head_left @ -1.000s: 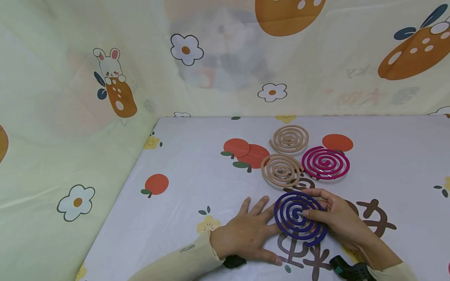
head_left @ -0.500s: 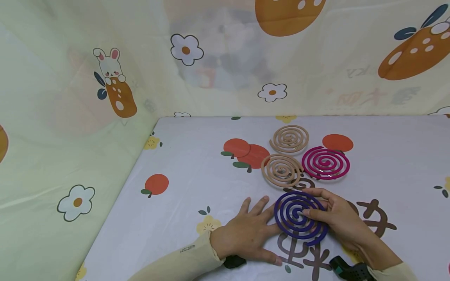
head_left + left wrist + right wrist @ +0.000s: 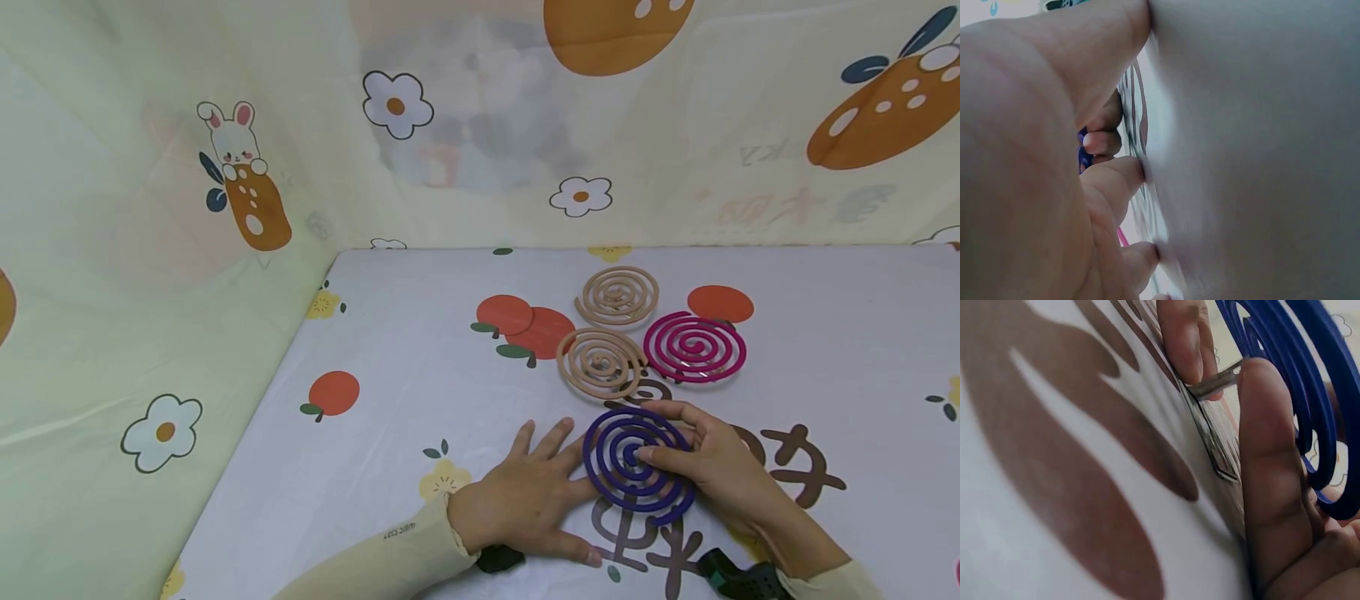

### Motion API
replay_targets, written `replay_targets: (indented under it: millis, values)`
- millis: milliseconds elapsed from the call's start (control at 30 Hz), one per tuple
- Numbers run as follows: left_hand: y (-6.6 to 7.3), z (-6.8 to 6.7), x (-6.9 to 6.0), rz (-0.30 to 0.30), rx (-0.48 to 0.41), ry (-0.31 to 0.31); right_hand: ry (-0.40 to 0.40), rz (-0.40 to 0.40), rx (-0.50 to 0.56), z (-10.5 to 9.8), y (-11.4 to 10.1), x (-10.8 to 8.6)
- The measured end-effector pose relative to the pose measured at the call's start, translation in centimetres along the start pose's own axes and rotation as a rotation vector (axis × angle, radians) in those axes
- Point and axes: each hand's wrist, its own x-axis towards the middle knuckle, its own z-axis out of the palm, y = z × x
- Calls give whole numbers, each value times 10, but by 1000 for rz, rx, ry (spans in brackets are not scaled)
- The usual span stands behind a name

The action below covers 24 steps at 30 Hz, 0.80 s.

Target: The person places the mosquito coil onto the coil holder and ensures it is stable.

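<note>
A dark blue spiral mosquito coil [image 3: 632, 457] is held near the front of the table by my right hand [image 3: 723, 462]. Its thumb lies over the coil near the centre, with the other fingers behind and beneath. In the right wrist view, the fingers are at a thin metal stand [image 3: 1213, 382] under the coil [image 3: 1329, 347]. My left hand [image 3: 525, 504] rests palm down with fingers spread, and its fingertips touch the table. The coil's left edge hides part of those fingers. The left wrist view shows the underside of the left hand [image 3: 1029, 144], arched off the tabletop.
Beyond the hands lie two tan mosquito coils, a far one [image 3: 617, 294] and a nearer one [image 3: 600, 363]. A magenta mosquito coil [image 3: 696, 347] lies to their right. A patterned cloth wall [image 3: 480, 150] rises behind the table [image 3: 397, 333] and on its left.
The right hand and the blue mosquito coil have shifted very slightly left, and the thumb reaches a little closer to the centre. The left hand stays in place.
</note>
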Motion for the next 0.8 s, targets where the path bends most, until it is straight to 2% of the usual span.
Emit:
replay_targets:
  millis: [267, 500, 700, 800]
  values:
    - [0, 0, -1, -7, 7, 11, 65, -9, -64, 7, -2, -1]
    - [1, 0, -1, -9, 2, 5, 75, -46, -78, 9, -3, -1]
    - [1, 1, -1, -6, 5, 10, 86, -40, -109, 6, -1, -1]
    - [1, 1, -1, -5, 10, 13, 75, -22, -88, 5, 0, 0]
